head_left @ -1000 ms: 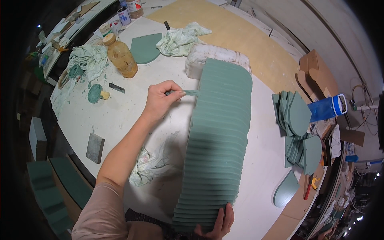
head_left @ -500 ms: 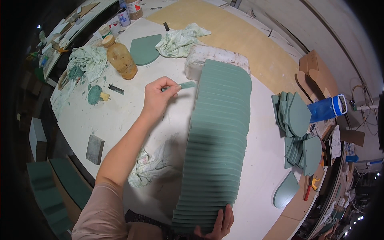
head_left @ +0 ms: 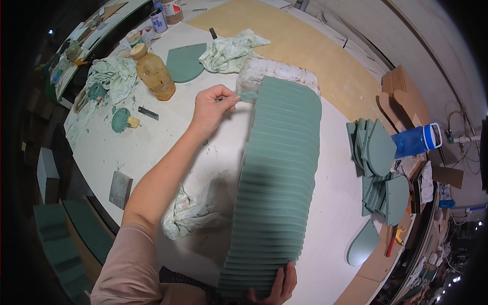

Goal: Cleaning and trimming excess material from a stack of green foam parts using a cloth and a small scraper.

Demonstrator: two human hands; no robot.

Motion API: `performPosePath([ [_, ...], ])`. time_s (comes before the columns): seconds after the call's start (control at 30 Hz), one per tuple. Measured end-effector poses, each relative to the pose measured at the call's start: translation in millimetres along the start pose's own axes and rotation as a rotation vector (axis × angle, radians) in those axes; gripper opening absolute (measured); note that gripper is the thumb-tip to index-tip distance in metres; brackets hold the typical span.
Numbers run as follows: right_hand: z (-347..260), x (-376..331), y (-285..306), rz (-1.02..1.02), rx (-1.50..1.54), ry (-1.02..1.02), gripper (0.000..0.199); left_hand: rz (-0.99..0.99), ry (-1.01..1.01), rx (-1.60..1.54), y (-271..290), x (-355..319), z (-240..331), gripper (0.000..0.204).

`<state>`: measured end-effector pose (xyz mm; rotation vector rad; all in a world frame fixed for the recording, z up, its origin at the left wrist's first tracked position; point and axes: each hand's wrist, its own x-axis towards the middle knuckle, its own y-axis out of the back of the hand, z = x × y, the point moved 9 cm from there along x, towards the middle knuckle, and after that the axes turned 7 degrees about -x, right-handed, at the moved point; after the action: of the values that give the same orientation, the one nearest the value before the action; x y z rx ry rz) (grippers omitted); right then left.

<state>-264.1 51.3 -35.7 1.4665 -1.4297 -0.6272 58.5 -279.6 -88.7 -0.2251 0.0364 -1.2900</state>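
A long row of green panels, packed face to face with curved right corners, runs from near me to the far middle of the table. My left hand pinches a thin green strip, whose far end meets the row's left edge near its far end. What kind of tool or scrap the strip is, I cannot make out. At the near end, my right hand grips the row's right corner, thumb and fingers spread around it. A white, stained block backs the row's far end.
Loose green panels lean in piles at right, beside a blue jug. Stained rags lie left of the row. A bottle of brown liquid, a green-smeared round pad and a grey block stand farther left.
My left hand has moved away from me and slightly right, bringing the green strip against the row's left edge near its far end. My right hand stays put.
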Motion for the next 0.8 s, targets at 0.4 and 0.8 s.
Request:
performPosePath([
  [0.4, -0.6, -0.8, 1.0, -0.004, -0.021, 0.009, 0.078, 0.05, 0.003, 0.017, 3.2, -0.9, -1.8, 0.008],
  [0.8, 2.7, -5.0, -1.9, -0.012, -0.026, 0.018, 0.079, 0.075, 0.026, -0.043, 7.0, -7.7, -4.2, 0.008],
])
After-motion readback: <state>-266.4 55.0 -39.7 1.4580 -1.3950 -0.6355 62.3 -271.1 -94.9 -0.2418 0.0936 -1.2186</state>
